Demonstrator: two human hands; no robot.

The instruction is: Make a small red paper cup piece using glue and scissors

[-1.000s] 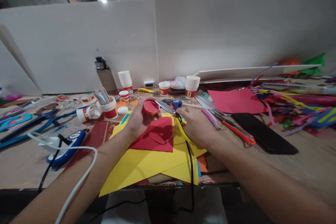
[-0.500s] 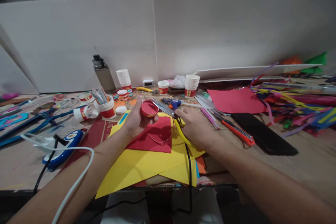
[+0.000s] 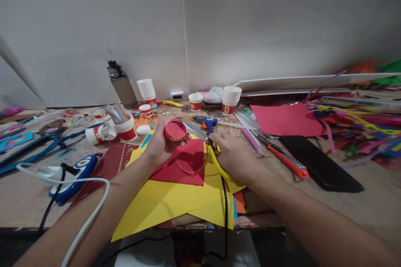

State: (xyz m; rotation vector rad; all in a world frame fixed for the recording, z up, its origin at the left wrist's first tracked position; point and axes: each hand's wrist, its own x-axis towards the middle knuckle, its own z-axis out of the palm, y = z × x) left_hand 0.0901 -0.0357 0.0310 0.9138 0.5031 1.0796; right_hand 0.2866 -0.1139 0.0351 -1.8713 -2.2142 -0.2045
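My left hand (image 3: 161,144) is wrapped round a shallow red cup piece (image 3: 176,130), its round red inside facing up toward me. My right hand (image 3: 233,154) grips the yellow handles of a pair of scissors (image 3: 196,130). Their metal blades point left and reach the right rim of the cup piece. Below both hands a red sheet (image 3: 188,167) lies on yellow sheets (image 3: 169,200), with a thin curved strip (image 3: 196,172) on top. A blue glue gun (image 3: 210,125) rests just behind the scissors.
Paper cup stacks (image 3: 231,101), a single cup (image 3: 196,102) and a bottle (image 3: 123,87) stand along the back. On the right lie a red cutter (image 3: 288,161), a black phone (image 3: 321,164) and another red sheet (image 3: 286,119). A white cable (image 3: 105,196) crosses my left forearm.
The view has shifted slightly. My left hand and the cup piece have turned a little, and the scissors remain at its right rim.
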